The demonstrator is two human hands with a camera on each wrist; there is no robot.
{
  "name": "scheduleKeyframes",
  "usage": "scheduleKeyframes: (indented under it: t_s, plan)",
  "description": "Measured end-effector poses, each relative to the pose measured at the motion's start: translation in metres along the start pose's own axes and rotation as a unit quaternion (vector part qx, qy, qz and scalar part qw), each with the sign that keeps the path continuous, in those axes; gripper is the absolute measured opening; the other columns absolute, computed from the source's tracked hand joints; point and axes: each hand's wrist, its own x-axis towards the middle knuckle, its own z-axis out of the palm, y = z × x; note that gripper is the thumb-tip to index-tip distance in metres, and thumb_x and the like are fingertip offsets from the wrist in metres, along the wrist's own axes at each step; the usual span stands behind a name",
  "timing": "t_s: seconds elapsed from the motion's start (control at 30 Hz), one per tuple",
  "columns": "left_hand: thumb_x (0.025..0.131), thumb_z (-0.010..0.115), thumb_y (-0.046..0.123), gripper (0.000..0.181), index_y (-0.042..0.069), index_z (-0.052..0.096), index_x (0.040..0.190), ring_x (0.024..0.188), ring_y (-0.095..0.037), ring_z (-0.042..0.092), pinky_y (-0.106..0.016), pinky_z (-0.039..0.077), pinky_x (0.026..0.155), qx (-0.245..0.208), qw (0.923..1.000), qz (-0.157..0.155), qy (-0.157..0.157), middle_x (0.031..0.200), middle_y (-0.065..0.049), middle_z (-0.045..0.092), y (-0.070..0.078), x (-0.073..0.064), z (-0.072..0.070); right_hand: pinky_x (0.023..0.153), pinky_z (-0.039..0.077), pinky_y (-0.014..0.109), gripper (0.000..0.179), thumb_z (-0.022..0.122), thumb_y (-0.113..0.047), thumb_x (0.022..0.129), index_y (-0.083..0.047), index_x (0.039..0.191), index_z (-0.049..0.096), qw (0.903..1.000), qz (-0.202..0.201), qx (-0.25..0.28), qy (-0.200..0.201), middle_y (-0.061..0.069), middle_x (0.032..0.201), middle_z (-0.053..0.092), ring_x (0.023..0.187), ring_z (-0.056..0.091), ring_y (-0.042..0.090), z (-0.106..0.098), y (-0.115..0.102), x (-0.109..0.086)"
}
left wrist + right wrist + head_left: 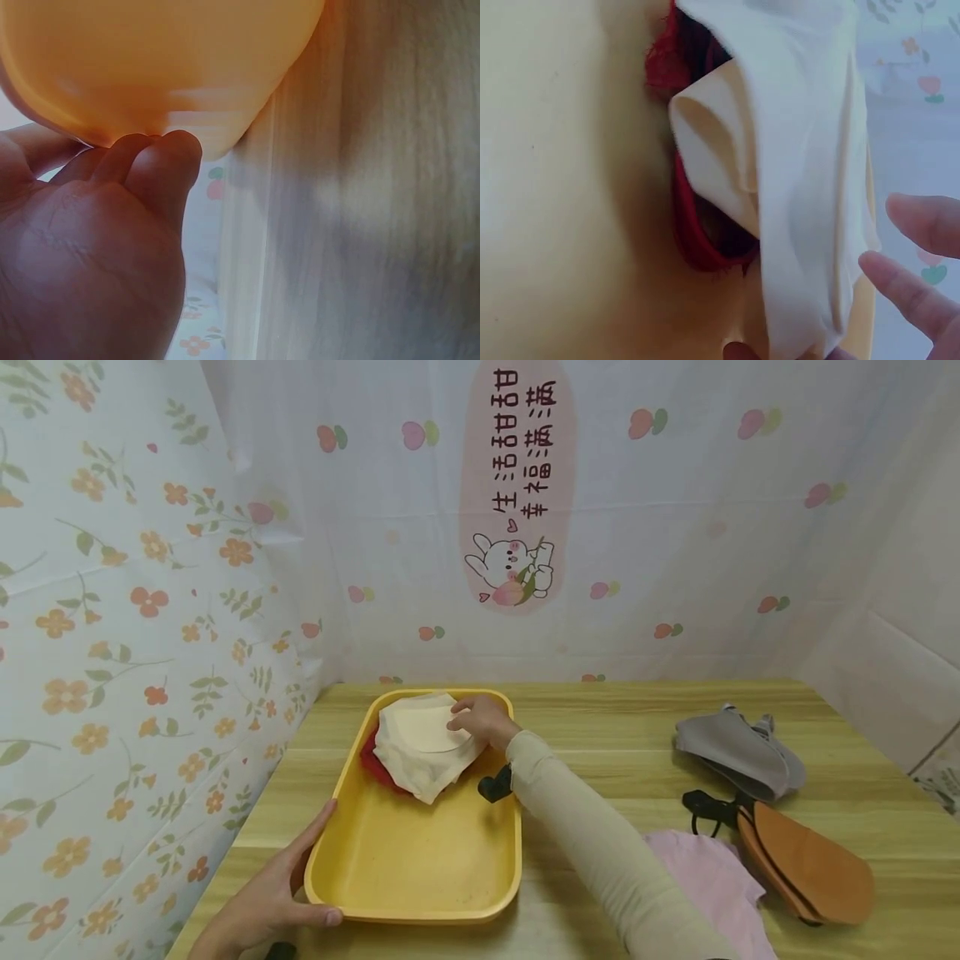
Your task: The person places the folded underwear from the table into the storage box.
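Note:
A yellow plastic basin (427,877) stands on the wooden table. In its far part lies a cream cloth garment (423,739), loosely folded, on top of a red lace-edged garment (694,232). My right hand (483,718) reaches over the basin's far right rim to the cream garment. Its fingers are spread, with fingertips right at the cloth's edge and the thumb apart from it. My left hand (273,889) rests against the near left corner of the basin, thumb along the front wall and fingers along the left side. Its fingertips touch the outer wall in the left wrist view.
To the right on the table (600,727) lie a grey garment (738,747), an orange-brown cupped piece (813,864) with black straps and a pink cloth (708,881), partly hidden by my right sleeve (600,847). Patterned curtains (375,543) hang behind and at the left.

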Motion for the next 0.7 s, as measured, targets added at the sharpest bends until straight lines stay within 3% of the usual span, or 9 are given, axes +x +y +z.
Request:
scheduleKeyframes:
  t_s: [0.33,0.43,0.7]
  plan:
    - [0.083,0.081,0.011,0.114,0.018,0.001,0.164,0.132,0.027,0.025,-0.004,0.033,0.102,0.003,1.0,-0.004,0.001,0.166,-0.029,-0.008,-0.001,0.0,0.001,0.107,0.048,0.044,0.049,0.069,-0.023,0.091,-0.008,0.137,0.061,0.9984,-0.007,-0.051,0.024,0.012,0.148,0.055,0.133,0.052,0.034,-0.005,-0.005,-0.005]
    - [0.083,0.081,0.012,0.114,0.021,0.0,0.164,0.131,0.028,0.025,-0.004,0.033,0.102,-0.004,0.9998,-0.019,0.0,0.167,-0.026,-0.01,-0.001,-0.001,0.001,0.107,0.048,0.046,0.05,0.07,-0.022,0.092,-0.006,0.138,0.06,0.998,-0.01,-0.053,0.032,0.014,0.149,0.053,0.134,0.051,0.036,-0.008,-0.006,-0.005]
    - [0.085,0.079,0.011,0.113,0.021,-0.002,0.164,0.131,0.027,0.026,-0.005,0.035,0.102,-0.017,0.9996,-0.021,-0.009,0.166,-0.026,-0.013,-0.001,-0.001,0.001,0.098,0.053,0.043,0.049,0.071,-0.022,0.091,-0.007,0.136,0.061,0.9961,-0.018,-0.066,0.055,0.014,0.146,0.055,0.125,0.057,0.034,-0.014,-0.014,-0.009]
